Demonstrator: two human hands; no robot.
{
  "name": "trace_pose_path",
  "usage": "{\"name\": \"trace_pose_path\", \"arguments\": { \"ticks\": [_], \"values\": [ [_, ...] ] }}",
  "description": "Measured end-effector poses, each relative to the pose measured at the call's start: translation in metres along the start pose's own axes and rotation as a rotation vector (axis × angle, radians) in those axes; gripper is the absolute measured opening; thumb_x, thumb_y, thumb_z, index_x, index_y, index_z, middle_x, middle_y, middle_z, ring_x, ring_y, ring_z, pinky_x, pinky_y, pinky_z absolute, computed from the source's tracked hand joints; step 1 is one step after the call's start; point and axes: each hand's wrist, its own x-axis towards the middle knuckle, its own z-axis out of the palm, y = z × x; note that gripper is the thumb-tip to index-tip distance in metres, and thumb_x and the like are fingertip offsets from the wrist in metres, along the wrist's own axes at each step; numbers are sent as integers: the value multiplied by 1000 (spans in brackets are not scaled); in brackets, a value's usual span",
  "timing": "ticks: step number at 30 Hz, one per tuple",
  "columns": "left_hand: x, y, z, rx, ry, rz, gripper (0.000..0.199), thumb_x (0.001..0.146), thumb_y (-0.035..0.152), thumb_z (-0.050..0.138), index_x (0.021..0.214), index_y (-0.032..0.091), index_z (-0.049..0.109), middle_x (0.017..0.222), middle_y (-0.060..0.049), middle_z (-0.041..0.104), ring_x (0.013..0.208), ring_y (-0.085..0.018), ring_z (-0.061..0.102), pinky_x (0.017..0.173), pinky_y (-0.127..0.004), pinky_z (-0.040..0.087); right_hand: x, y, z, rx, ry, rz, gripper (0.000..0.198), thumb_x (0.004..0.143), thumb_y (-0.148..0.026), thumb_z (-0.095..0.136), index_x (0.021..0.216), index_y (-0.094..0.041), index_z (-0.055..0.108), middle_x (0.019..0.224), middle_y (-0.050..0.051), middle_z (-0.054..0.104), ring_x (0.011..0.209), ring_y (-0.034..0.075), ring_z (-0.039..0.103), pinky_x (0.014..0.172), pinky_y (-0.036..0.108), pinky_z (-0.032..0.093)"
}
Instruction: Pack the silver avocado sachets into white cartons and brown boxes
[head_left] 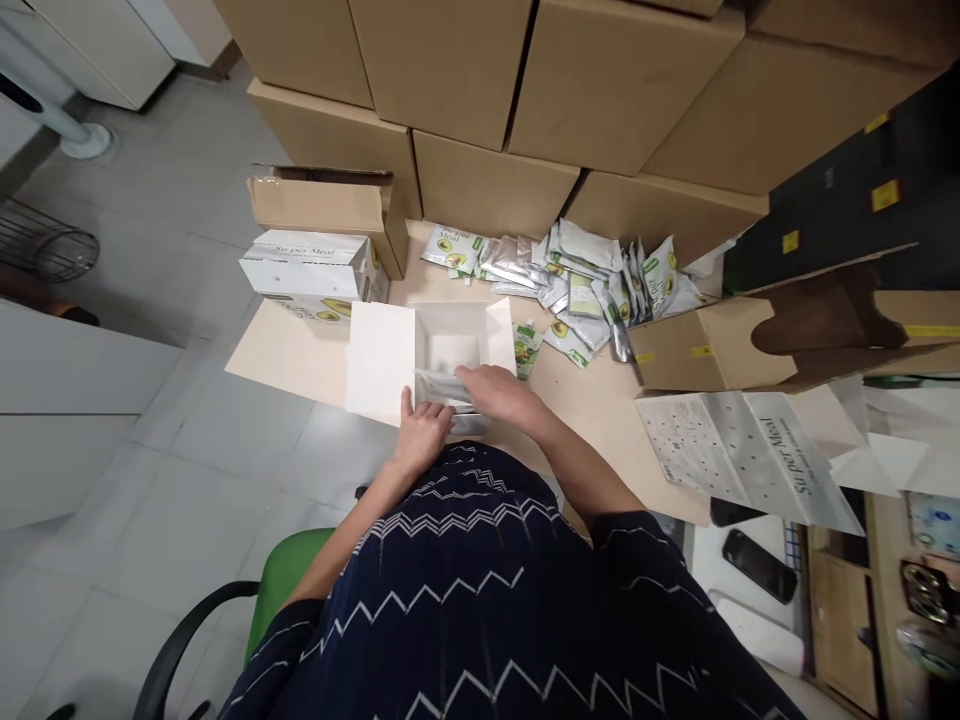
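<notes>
An open white carton (381,357) stands near the table's front edge with its flaps spread. My right hand (499,395) reaches over its near side, fingers closed on the end of a silvery pouch (439,385) lying inside the opening. My left hand (425,433) is at the carton's near left edge, fingers curled over the near wall and one digit pointing up along the flap. What lies under the left fingers is partly hidden. A heap of silver and white pouches (592,255) with avocado prints lies behind the carton. A green pouch (526,347) rests just right of it.
Large brown boxes (495,185) are stacked along the back. A printed white carton (300,262) and an open brown box (322,203) stand at left. On the right are another brown box (720,345), flattened printed cartons (742,445) and a phone (760,565).
</notes>
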Motion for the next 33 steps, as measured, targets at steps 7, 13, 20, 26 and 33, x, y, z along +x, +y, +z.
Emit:
{"name": "trace_pose_path", "arguments": {
  "ticks": [7,13,20,26,33],
  "values": [
    [-2,-4,7,11,90,-9,17,95,29,57,103,21,69,94,-7,71,91,-25,64,118,-64,20,41,-2,13,-120,-396,-73,31,87,-11,58,115,-10,70,116,19,72,100,26,68,72,28,45],
    [-4,-1,6,-16,107,-95,23,91,31,61,110,20,68,104,-13,65,101,-28,61,111,-56,34,44,0,23,-93,-344,-90,34,96,-25,51,118,-6,69,114,22,72,101,28,69,76,31,47],
    [4,0,0,-33,70,-94,67,92,27,55,153,11,33,141,-23,54,136,-37,44,118,-63,20,46,1,25,-6,-376,-99,29,94,-16,48,107,-8,72,111,19,74,90,22,70,66,26,44],
    [11,-2,-1,-14,-55,-49,54,93,25,54,145,11,46,106,-16,72,102,-31,66,117,-69,15,14,28,-7,398,-230,-314,22,91,-25,56,96,-14,74,99,9,76,86,17,68,74,25,47],
    [13,1,-1,-20,-41,-6,25,96,24,53,116,23,67,101,-10,73,95,-28,67,114,-74,14,14,148,6,781,530,410,29,91,-34,54,105,-12,67,98,10,73,81,16,68,74,27,52]
  ]
}}
